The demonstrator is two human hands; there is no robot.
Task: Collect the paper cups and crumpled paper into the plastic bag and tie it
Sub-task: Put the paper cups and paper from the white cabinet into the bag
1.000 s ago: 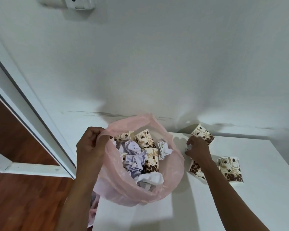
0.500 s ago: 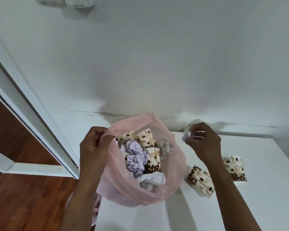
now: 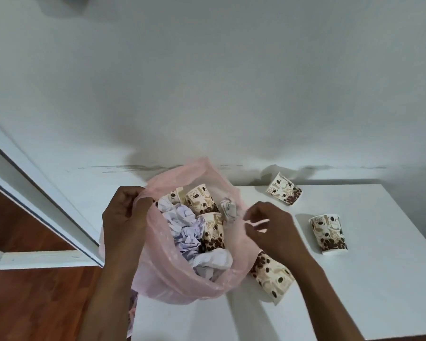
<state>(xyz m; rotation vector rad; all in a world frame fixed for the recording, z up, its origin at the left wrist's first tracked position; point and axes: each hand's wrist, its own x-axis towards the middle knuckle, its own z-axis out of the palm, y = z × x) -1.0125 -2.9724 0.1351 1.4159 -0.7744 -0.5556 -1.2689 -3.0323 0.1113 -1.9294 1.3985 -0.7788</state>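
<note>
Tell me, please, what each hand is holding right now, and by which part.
The left hand grips the pink plastic bag by the left side of its rim. The right hand hangs beside the bag's right edge, fingers loosely curled, holding nothing.

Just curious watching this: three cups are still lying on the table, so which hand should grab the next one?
The right hand. It is free, beside the paper cups on the table. The left hand grips the plastic bag rim, holding it open.

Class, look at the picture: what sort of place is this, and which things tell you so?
Probably an indoor room in a home or office: a plain white wall, a reddish-brown wooden floor beside a white door frame, and a white table strewn with printed paper cups.
</note>
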